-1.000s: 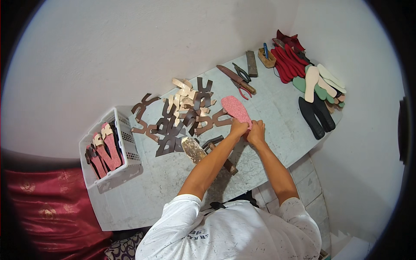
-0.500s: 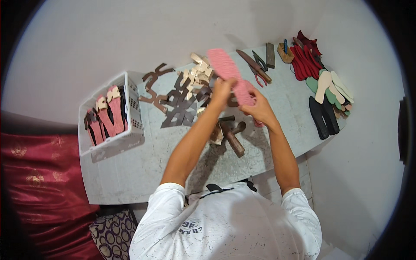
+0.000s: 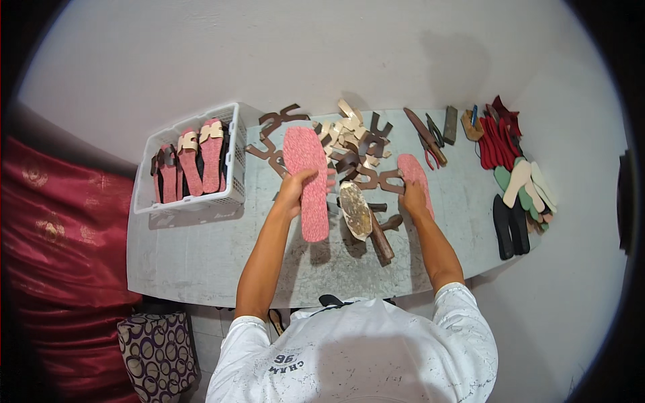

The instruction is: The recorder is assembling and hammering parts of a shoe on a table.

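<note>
Held above the table, a pink textured insole (image 3: 306, 185) stands nearly lengthwise in my left hand (image 3: 293, 193), with the thumb across its face and the fingers behind it. My right hand (image 3: 415, 198) is closed on a second pink insole (image 3: 411, 164) at the right, beside a brown strap piece (image 3: 392, 181). Part of that insole is covered by the hand. Between my hands lie a worn shoe last (image 3: 356, 211) and a hammer (image 3: 381, 238) with a wooden handle. Dark brown cut straps and glossy beige straps (image 3: 349, 121) are piled just beyond.
A white plastic basket (image 3: 235, 158) at the left holds pink slippers with straps. Toward the right back are a knife (image 3: 420, 127), red-handled pliers (image 3: 430, 158) and a grey block (image 3: 450, 125). Red pieces (image 3: 494, 144), pale and green soles, and black soles (image 3: 510, 225) lie along the right edge.
My left hand has brought the pink insole left and nearer. My right hand has let go of it and moved apart to the other insole on the right. The view has shifted.
</note>
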The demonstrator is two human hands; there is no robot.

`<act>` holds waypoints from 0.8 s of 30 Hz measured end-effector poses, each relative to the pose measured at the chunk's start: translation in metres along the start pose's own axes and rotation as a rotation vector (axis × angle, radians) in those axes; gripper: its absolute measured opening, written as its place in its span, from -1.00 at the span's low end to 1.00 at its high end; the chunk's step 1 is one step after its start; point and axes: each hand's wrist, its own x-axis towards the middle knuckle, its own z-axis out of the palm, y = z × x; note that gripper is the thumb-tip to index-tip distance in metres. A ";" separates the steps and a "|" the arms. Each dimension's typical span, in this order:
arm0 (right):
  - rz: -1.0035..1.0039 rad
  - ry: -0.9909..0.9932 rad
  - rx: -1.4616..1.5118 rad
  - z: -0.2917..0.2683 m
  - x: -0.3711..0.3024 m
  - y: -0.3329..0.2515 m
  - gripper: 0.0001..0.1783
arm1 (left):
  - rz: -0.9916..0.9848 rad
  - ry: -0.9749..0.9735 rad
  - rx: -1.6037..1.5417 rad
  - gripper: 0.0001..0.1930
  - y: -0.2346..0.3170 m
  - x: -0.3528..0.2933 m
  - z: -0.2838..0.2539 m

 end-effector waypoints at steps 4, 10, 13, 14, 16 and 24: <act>0.136 -0.069 0.057 0.020 0.003 0.032 -0.66 | -0.012 -0.089 -0.005 -0.51 -0.011 -0.004 0.002; 0.143 -0.242 0.194 0.021 0.015 0.037 -0.72 | 0.005 -0.154 -0.044 -0.54 -0.022 -0.014 0.006; 0.161 -0.102 0.370 0.006 0.020 0.029 -0.72 | -0.005 -0.130 -0.045 -0.58 -0.023 -0.019 0.006; 0.183 -0.017 0.596 -0.010 0.025 0.016 -0.75 | -0.010 -0.108 -0.044 -0.61 -0.023 -0.023 0.003; 0.206 0.065 0.825 -0.057 0.031 -0.023 -0.77 | 0.009 -0.073 -0.001 -0.63 -0.023 -0.030 0.002; 0.121 0.380 1.258 -0.222 0.018 -0.125 -0.90 | 0.034 -0.172 0.152 -0.61 -0.032 -0.016 0.040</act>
